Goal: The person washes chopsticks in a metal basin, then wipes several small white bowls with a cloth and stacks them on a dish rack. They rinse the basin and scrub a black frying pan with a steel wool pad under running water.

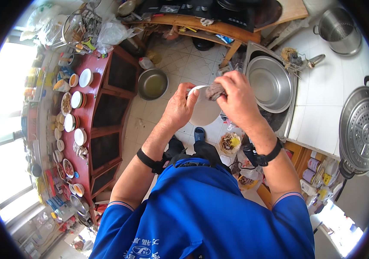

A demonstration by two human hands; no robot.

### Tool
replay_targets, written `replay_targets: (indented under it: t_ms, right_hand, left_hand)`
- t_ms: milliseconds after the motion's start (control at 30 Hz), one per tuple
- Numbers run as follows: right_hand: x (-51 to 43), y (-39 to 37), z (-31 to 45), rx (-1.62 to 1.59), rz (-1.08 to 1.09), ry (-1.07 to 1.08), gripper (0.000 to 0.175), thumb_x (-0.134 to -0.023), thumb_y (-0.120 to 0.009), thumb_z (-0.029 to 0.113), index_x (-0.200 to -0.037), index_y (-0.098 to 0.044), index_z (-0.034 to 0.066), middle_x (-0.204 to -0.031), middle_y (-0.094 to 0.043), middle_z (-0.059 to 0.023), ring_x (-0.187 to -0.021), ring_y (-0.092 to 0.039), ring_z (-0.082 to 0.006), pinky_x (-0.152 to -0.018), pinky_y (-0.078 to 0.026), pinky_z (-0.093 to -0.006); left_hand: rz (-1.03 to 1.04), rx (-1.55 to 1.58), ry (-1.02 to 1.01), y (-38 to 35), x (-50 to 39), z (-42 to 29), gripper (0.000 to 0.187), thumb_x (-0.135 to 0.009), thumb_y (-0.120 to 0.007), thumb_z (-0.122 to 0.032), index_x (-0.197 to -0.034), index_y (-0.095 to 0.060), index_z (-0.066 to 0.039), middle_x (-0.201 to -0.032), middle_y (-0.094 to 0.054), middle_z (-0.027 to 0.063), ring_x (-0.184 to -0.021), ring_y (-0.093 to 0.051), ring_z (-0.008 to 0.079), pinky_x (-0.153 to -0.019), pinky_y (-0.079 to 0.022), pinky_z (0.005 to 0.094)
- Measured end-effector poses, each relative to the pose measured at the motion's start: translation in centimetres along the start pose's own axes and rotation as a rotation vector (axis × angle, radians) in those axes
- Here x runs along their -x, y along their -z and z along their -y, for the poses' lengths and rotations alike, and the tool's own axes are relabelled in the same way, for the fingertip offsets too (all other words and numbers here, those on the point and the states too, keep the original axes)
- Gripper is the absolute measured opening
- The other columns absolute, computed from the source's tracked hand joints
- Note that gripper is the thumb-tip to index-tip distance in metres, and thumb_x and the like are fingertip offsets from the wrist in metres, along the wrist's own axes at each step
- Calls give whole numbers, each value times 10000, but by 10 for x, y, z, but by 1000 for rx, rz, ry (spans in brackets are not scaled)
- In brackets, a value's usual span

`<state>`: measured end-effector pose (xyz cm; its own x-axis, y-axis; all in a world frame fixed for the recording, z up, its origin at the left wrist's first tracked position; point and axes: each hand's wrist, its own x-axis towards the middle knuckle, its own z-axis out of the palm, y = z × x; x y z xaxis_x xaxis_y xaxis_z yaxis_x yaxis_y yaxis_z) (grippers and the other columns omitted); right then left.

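My left hand (181, 105) grips the rim of a white bowl (204, 111), thumb on the edge, in front of my body. A bunched dark brown cloth (215, 91) is held in my right hand (236, 97) and touches the bowl's rim at its right side. Part of the rim is hidden behind the cloth and fingers. To the right of my right hand, a large steel basin (269, 84) sits in the sink (288, 121), with what looks like water inside. A steel basin (153, 84) holding yellowish liquid stands on the tiled floor beyond my left hand.
Stacked bowls (70, 123) and dishes of food stand on the red cabinet top (85, 129) at left. A steamer tray (362, 129) and a steel pot (339, 30) rest on the white tiled counter (313, 97). A gas stove (197, 11) lies ahead. A lined waste container (230, 143) is near my feet.
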<state>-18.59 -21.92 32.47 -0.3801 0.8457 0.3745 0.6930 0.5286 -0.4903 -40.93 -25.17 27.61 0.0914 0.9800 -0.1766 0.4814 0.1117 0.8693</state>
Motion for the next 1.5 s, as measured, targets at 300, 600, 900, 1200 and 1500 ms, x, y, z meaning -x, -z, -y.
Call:
replay_targets:
  t_ms: [300, 600, 900, 1200, 1500]
  right_hand:
    - [-14, -103, 23, -247, 48, -179, 536, -795, -736, -43, -1291, -585, 96, -1124, -693, -182, -1038, -684, -461, -891, -578, -493]
    - [-14, -220, 122, -1500, 318, -1189, 342, -1004, -510, 47, -1333, -606, 46, -899, -712, -70, -692, -694, -175, -552, -547, -292]
    - [-73, -315, 196, -1171, 809, -909, 398, -982, -538, -5, -1374, -603, 21, -1019, -718, -83, -817, -696, -158, -702, -551, -262]
    - [-154, -429, 306, -903, 932, -812, 333, -968, -550, -11, -1288, -637, 19, -1017, -726, -72, -763, -765, -210, -613, -605, -314]
    - [-207, -509, 339, -732, 1112, -586, 325, -938, -543, -56, -1243, -633, 12, -1120, -740, -66, -926, -737, -150, -763, -635, -315]
  left_hand:
    - [-307, 115, 58, 32, 21, 28, 521, -1119, -505, -495, -1371, -522, -39, -1119, -707, 227, -1016, -705, 390, -892, -555, 457]
    - [-783, 17, -21, 94, 32, 94, 468, -990, -717, -162, -1380, -517, 3, -1261, -578, 258, -1155, -596, 451, -1023, -498, 478]
    - [-612, 219, 128, 237, 88, 231, 497, -993, -561, -54, -1474, -439, -32, -1373, -575, 289, -1287, -592, 455, -1090, -489, 477]
    - [-953, 262, 598, 417, 256, 412, 607, -897, -472, 25, -1499, -424, -31, -1297, -657, 256, -1227, -661, 365, -1075, -511, 432]
    - [-1239, 278, 712, 493, 285, 439, 582, -908, -446, -5, -1487, -407, 37, -1336, -612, 241, -1258, -617, 327, -1108, -480, 411]
